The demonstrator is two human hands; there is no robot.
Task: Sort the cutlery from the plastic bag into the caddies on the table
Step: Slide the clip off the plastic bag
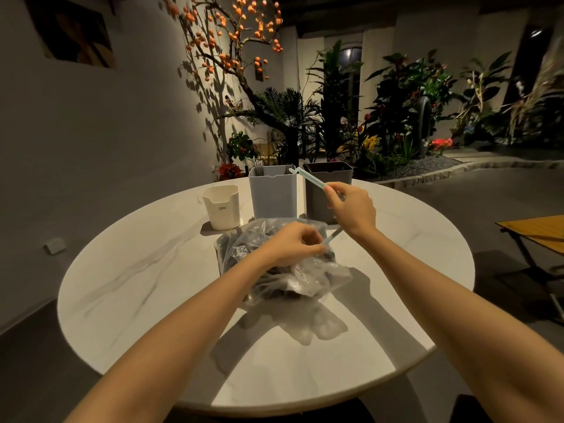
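The round white surface (146,270) carries everything. At its middle lies a crumpled clear bag (293,279) with dark cutlery showing dimly through the plastic. Toward the far edge stand three caddies: a light grey caddy (272,193) with fork tines showing above its rim, a dark grey caddy (320,203) just right of it, and a small cream caddy (222,207) to the left, a little apart. The right hand (354,209) is raised in front of the dark grey caddy, fingers pinching the upper arm of a pale blue bag clip (311,180), which stands swung apart in a V. The left hand (294,242) rests on top of the bag, fingers curled, pinching the clip's lower arm at the bag's gathered neck.
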